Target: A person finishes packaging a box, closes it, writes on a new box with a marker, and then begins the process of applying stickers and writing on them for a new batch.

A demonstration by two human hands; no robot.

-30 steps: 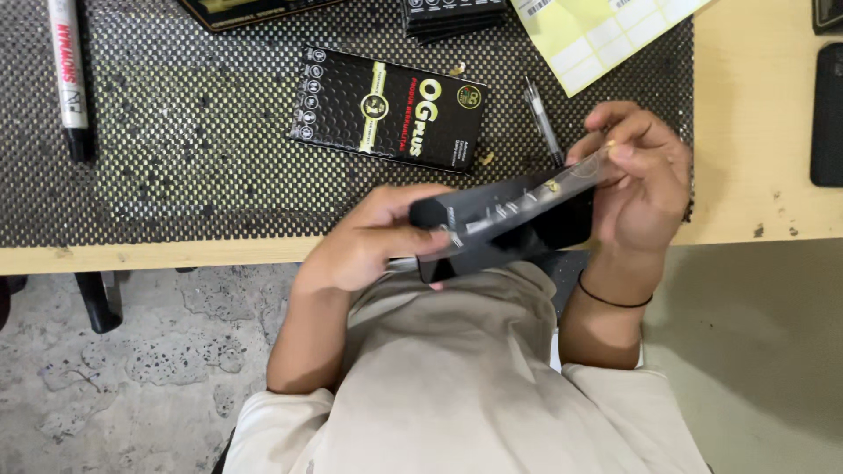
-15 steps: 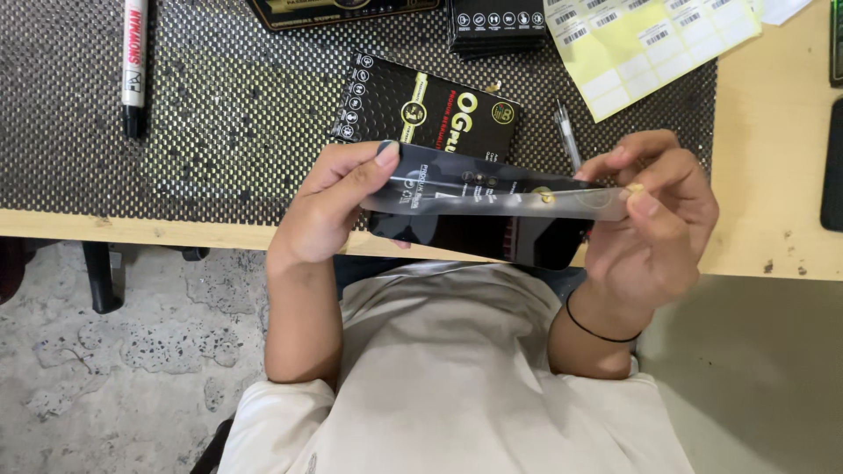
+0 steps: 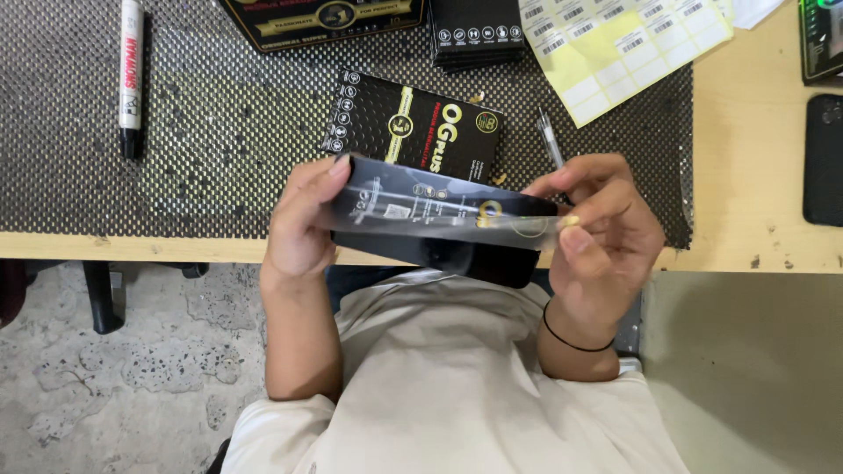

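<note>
Fingers of the left hand [image 3: 303,219] and right hand [image 3: 606,233] are clamped on opposite ends of a clear glossy sleeve [image 3: 443,211], held level above the bench [image 3: 755,175] edge, over a dark phone [image 3: 474,256]; its black box [image 3: 413,127] lies shut on the mesh mat [image 3: 219,132], so fitting looks barely begun.

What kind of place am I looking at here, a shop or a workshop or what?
Probably a small phone-accessory packing or fitting bench. The left hand and right hand hold a clear screen-protector sleeve over a dark phone. Black retail boxes, sheets of barcode stickers and a marker lie on a mesh mat.
</note>
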